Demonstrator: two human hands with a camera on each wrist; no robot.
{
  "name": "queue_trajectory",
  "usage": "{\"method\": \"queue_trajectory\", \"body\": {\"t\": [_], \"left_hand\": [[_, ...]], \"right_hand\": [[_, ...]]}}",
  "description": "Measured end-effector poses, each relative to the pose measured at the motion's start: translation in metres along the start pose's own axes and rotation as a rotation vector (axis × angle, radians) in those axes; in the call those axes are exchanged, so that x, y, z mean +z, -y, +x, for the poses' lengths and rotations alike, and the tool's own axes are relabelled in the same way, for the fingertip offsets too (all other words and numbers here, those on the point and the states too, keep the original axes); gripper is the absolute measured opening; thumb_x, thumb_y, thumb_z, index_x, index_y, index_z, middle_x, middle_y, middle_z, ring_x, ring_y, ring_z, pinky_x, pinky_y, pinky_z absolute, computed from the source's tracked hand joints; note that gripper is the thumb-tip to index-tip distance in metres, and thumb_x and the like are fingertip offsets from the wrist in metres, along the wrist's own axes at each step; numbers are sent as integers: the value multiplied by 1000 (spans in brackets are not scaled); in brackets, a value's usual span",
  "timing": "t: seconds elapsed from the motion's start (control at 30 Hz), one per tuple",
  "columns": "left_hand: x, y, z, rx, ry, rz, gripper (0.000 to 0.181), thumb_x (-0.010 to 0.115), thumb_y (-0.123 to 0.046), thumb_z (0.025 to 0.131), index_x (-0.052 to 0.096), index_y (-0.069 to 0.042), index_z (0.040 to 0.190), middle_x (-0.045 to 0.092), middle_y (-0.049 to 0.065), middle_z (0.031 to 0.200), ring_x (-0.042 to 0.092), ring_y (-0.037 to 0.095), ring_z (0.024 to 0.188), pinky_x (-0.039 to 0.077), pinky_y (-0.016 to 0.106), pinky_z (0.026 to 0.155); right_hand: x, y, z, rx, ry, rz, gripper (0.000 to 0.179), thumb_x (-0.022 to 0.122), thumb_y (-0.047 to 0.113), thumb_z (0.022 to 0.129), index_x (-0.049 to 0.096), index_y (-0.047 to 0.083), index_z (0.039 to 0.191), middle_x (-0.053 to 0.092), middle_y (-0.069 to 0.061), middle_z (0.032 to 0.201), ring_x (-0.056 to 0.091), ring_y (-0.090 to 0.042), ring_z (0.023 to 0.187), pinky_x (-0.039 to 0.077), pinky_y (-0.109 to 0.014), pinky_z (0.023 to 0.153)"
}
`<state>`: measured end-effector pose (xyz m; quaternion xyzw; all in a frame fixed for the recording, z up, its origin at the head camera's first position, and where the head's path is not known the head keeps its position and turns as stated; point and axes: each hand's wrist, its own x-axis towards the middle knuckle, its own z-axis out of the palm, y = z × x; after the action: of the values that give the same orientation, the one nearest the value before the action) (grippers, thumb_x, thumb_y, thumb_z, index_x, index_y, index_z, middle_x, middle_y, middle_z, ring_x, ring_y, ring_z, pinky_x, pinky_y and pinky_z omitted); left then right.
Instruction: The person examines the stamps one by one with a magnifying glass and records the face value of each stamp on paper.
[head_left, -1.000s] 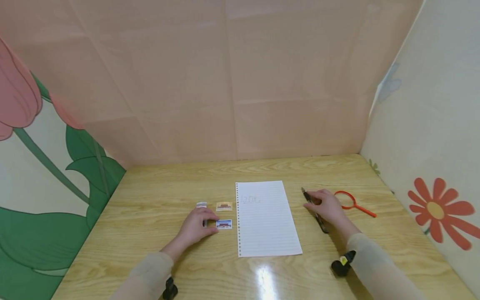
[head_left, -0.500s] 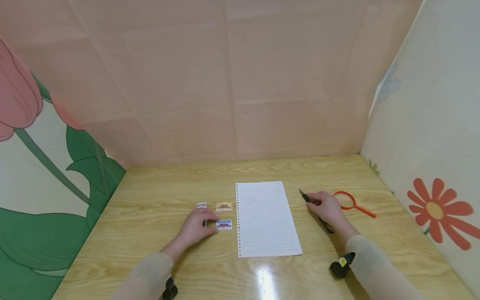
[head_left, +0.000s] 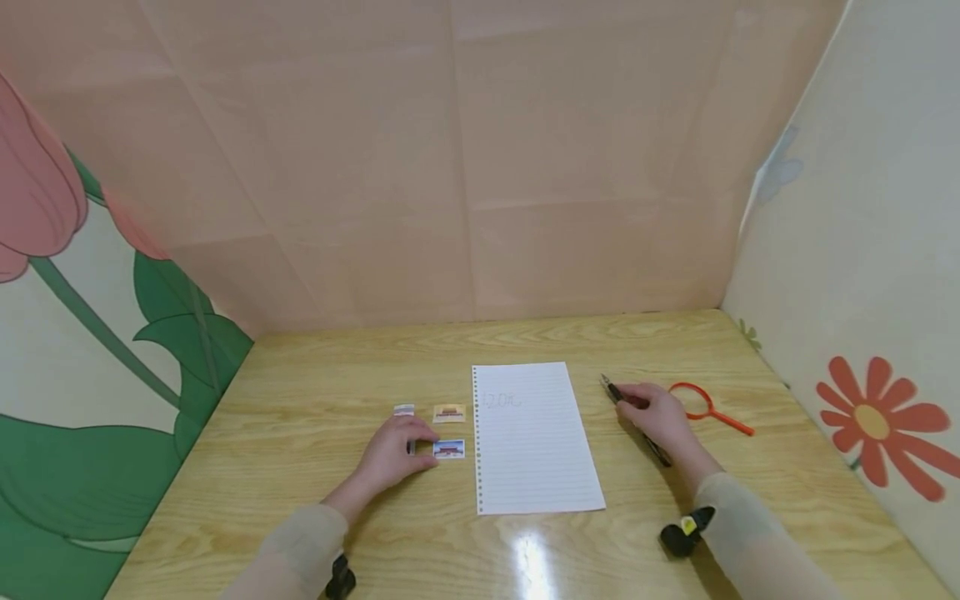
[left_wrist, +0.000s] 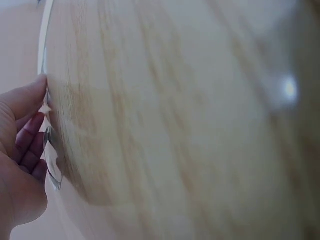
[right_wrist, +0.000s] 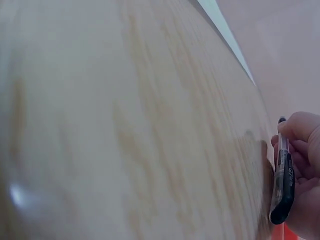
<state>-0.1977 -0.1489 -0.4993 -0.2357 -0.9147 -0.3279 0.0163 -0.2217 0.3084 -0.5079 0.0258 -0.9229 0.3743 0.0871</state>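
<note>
My right hand (head_left: 654, 414) pinches a black and clear pen (right_wrist: 283, 185) beside the right edge of a sheet of lined paper (head_left: 536, 450). The pen slants, its tip toward the far left and its back end toward me. On the paper's left side my left hand (head_left: 392, 454) rests on the table, fingers loosely bent. Thumb and fingertips are right at the left edge of a blue stamp-like picture (head_left: 449, 449). Beyond that one lies a yellow stamp-like picture (head_left: 449, 413). Another small picture (head_left: 403, 409) shows only partly, the left hand covering the rest.
A red magnifying glass (head_left: 723, 419) lies just right of the right hand. Faint handwriting (head_left: 501, 401) stands near the top of the paper. A pink backdrop (head_left: 465, 208) rises behind the wooden table (head_left: 315, 375), with flowered panels on both sides.
The pen has turned slightly in my right hand, its back end swinging to the right. Left hand, paper and pictures have stayed in place.
</note>
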Motion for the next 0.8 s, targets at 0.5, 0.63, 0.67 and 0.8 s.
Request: {"method": "queue_trajectory", "body": {"t": [0.5,0.63,0.67,0.8], "left_hand": [[16,-27,0,76,-59,-32,29,86,-18,77,77,-10,103,70,2,105,60,22,104,48,44,95],[28,-44,3,122,-40,-28,28,85,-19,79,76,-10,105,70,1,105,59,21,104,48,41,94],[31,-49,4,126,-30,-20,28,84,-20,80,76,-11,105,70,0,106,59,20,104,49,40,94],[43,-66,12,160,-4,1,27,82,-23,83,76,-12,108,68,-1,106,60,18,103,49,37,95]], "right_hand": [[-3,21,-7,-9,87,173,38,68,4,92,63,5,129,65,-17,105,59,-22,85,54,-25,62],[0,28,-9,-23,119,204,33,65,2,93,65,2,125,66,-17,107,58,-19,85,54,-26,62],[1,29,-10,-16,125,206,31,65,2,93,66,2,124,66,-17,108,58,-18,84,54,-25,62],[5,33,-10,6,148,240,28,63,5,95,67,0,123,67,-19,107,58,-15,81,53,-25,62]]}}
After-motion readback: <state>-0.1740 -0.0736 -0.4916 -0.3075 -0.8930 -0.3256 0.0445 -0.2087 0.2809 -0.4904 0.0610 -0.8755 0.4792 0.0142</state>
